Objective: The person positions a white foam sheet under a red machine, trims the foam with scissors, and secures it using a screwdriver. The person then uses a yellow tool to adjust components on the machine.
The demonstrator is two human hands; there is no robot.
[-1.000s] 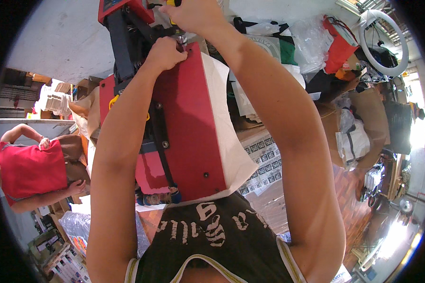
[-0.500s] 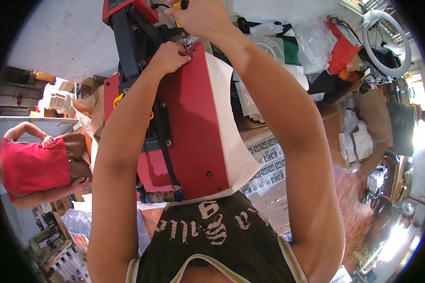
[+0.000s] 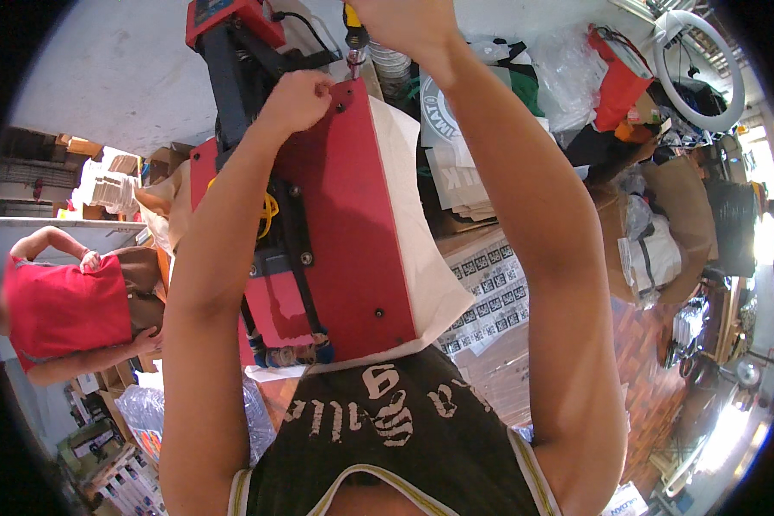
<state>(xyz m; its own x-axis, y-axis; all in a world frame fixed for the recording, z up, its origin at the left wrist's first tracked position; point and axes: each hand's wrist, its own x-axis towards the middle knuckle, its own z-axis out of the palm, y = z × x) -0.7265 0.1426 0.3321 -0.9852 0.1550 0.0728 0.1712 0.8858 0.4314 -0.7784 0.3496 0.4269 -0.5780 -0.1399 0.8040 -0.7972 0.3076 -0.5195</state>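
The red cover plate (image 3: 353, 215) of a heat press with a black frame (image 3: 232, 95) lies before me, several dark screws set in it. At the plate's far edge, my right hand (image 3: 413, 26) grips a yellow and black screwdriver (image 3: 354, 34), partly cut off by the picture's top. Its tip points down by the far right corner; I cannot tell whether it touches a screw. Just left of the tip, my left hand (image 3: 294, 105) is closed over the plate, fingertips pinched together. Whatever they hold, if anything, is hidden.
A white cloth (image 3: 434, 292) sticks out beneath the plate's right side. Yellow coiled cord (image 3: 268, 215) hangs by the frame. On the right are printed bags (image 3: 456, 176), clear plastic (image 3: 568, 77) and a white ring light (image 3: 731, 116). A person in red (image 3: 69, 297) stands left.
My right hand and the screwdriver have shifted right. My left hand has drawn slightly left, and its fingers have come away from the screwdriver's tip.
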